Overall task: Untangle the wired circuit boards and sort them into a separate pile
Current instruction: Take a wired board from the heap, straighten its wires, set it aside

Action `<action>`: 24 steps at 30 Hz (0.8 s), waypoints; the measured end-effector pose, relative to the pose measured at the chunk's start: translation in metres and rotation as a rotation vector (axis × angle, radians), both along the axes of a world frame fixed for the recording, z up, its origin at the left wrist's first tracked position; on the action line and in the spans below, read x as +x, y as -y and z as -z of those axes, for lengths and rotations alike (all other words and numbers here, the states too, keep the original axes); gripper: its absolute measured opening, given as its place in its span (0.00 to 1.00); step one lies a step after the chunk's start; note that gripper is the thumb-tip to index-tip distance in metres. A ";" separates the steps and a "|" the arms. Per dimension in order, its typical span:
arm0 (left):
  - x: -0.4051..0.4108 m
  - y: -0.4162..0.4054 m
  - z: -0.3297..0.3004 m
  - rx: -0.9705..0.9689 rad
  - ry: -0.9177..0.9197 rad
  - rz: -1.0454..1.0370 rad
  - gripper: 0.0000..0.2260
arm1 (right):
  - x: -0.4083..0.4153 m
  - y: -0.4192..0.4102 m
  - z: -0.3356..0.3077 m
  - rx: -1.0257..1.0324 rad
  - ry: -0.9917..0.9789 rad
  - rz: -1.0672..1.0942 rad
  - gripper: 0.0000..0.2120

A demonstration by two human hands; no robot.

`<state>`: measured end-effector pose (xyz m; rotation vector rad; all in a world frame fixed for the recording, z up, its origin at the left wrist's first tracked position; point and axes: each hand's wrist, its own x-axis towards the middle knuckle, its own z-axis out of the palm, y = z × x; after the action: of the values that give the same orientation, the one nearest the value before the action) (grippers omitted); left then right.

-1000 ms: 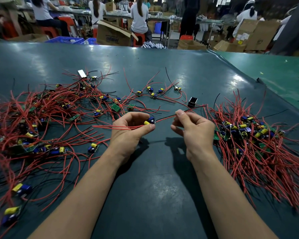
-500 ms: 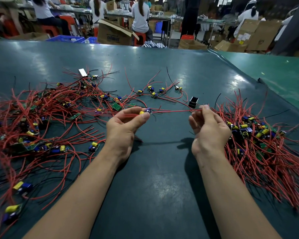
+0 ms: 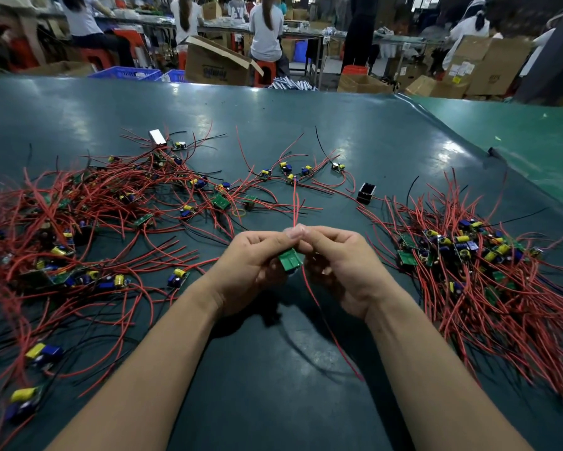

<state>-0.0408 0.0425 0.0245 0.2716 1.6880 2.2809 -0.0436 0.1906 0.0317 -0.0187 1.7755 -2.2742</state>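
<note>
From the head camera I see my left hand [image 3: 252, 266] and right hand [image 3: 345, 268] meeting above the table [image 3: 273, 402], both pinching one green circuit board [image 3: 289, 260], fingertips closed on its red wires [image 3: 295, 206] so they stand clear of the mess. One wire trails down toward me. The tangled heap [image 3: 88, 222] lies left, the sorted pile [image 3: 475, 265] right; a small black box [image 3: 367, 192] sits just beyond.
</note>
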 end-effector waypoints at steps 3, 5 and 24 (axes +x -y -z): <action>-0.001 0.000 0.001 -0.055 -0.013 -0.019 0.14 | -0.001 -0.002 -0.001 -0.047 -0.003 -0.008 0.10; -0.001 0.000 0.002 -0.068 -0.011 -0.012 0.15 | -0.001 -0.003 -0.002 -0.070 -0.004 -0.071 0.06; 0.006 0.010 0.002 -0.112 0.001 0.268 0.12 | -0.019 -0.020 -0.003 -0.105 -0.183 0.711 0.08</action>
<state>-0.0352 0.0322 0.0230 0.4434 1.6602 1.9860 -0.0629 0.2108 0.0345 0.4706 1.9742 -2.9241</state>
